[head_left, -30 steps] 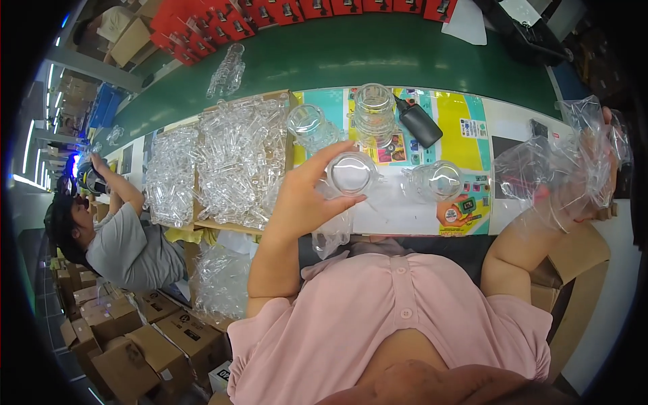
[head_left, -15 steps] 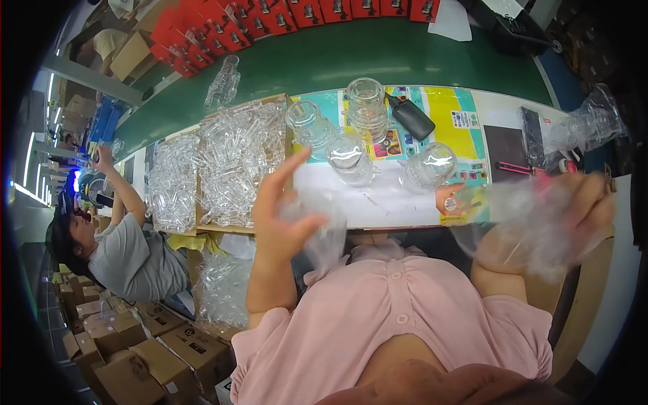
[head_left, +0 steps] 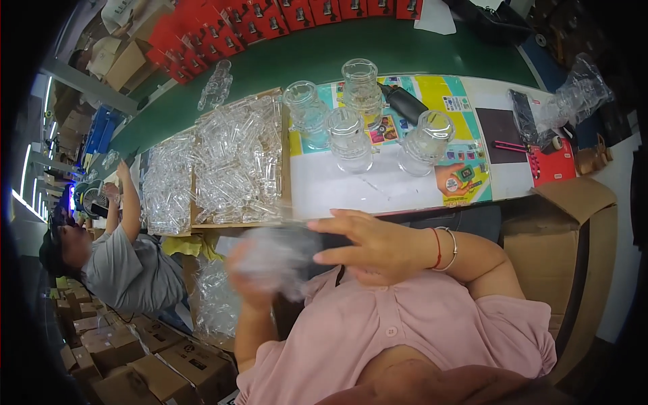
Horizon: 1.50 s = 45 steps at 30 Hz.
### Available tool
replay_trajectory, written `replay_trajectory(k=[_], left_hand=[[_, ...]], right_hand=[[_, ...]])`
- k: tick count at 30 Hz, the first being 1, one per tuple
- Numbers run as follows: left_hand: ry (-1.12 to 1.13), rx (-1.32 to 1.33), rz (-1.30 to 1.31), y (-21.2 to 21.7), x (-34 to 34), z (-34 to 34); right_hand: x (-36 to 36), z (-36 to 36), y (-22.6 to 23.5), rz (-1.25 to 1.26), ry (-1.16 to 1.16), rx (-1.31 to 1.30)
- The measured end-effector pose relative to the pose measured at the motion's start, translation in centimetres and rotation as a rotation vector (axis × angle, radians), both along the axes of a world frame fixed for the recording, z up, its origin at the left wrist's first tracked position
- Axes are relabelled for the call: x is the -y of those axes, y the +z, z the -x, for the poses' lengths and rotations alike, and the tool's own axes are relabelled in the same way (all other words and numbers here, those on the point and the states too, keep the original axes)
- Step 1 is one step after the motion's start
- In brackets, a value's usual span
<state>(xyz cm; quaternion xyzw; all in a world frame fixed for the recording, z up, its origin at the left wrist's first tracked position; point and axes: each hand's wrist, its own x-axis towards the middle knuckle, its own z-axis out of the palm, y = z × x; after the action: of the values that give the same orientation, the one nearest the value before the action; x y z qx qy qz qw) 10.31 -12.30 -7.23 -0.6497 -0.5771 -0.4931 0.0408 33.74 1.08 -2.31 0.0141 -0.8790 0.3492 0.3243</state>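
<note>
My left hand [head_left: 251, 278], smeared by motion, is low in front of the table edge, closed around a crumpled clear plastic bag [head_left: 282, 260]. My right hand [head_left: 371, 248] reaches across from the right. Its thumb and fingers are spread, with the tips beside the bag. Whether they touch the film cannot be made out. Beyond my hands, several clear glass-like vessels stand upright on the table, among them a near left one [head_left: 349, 143] and a near right one [head_left: 428, 143].
Boxes of small clear pieces [head_left: 236, 162] fill the table's left. A dark bottle [head_left: 406, 104] lies behind the vessels; a pink-handled tool [head_left: 511, 146] is farther right. Red packages [head_left: 297, 13] line the back. An open carton [head_left: 540, 250] stands right. A co-worker [head_left: 131, 263] works at left.
My right hand has swung from the far right, where it held crumpled film, to the middle with fingers spread. My left hand has dropped lower, now with the plastic bag. The view shifted slightly.
</note>
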Motion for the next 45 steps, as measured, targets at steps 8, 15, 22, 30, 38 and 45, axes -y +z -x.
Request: replay_trajectory(k=[8, 15, 22, 30, 38, 45], left_hand=[[1.025, -0.463, 0.730, -15.8, 17.0, 20.8], [0.473, -0.091, 1.252, -26.5, 19.4, 17.0], [0.205, -0.141, 1.439, -38.0, 18.8, 19.1], [0.126, -0.006, 1.434, -34.5, 9.3, 19.3], [0.085, 0.093, 1.412, -32.7, 1.4, 20.9], [-0.044, 0.123, 1.373, -33.7, 4.6, 19.0]], right_hand=[[0.1, -1.0, -6.8, 0.031, -0.119, 0.194], [-0.3, -1.6, -9.3, -0.216, -0.427, 0.298], [0.6, 1.2, -11.2, -0.239, -0.437, 0.473], [0.2, 3.9, -11.9, -0.404, -0.448, 0.515], [0.3, 4.4, -12.2, -0.399, -0.521, 0.549], [0.1, 4.2, -12.5, -0.396, -0.540, 0.559]])
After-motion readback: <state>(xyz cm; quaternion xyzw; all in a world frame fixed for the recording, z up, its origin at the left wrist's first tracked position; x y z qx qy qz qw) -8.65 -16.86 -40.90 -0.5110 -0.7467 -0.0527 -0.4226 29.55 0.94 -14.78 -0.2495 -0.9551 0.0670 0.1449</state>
